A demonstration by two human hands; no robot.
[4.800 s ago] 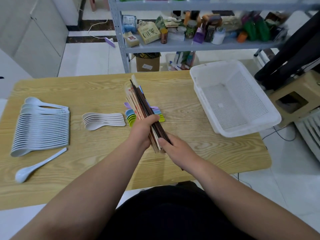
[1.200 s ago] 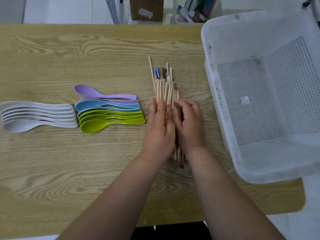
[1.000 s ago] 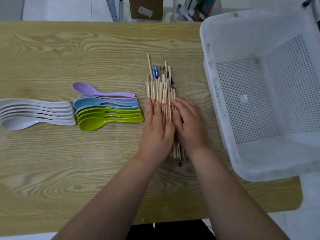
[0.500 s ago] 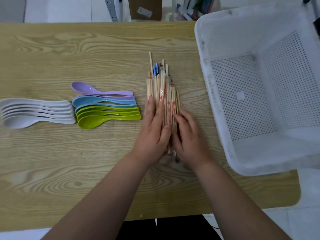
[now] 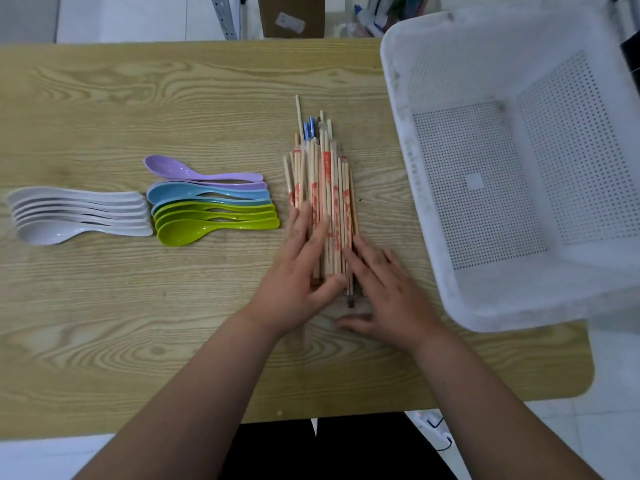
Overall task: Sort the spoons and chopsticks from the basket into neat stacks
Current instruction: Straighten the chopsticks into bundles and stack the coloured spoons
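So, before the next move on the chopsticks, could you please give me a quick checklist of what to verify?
1. White basket emptied: ok, nothing on its visible floor.
2. Chopsticks lying parallel in one bundle on the wooden table: ok.
3. Far tips level: not ok, one thin stick and the blue-tipped ones jut past the rest.
4. Near ends flush: cannot tell, the hands cover most of them.
5. Left hand and right hand flanking the bundle, fingers flat: ok.
6. Bundle apart from the green spoons: ok.
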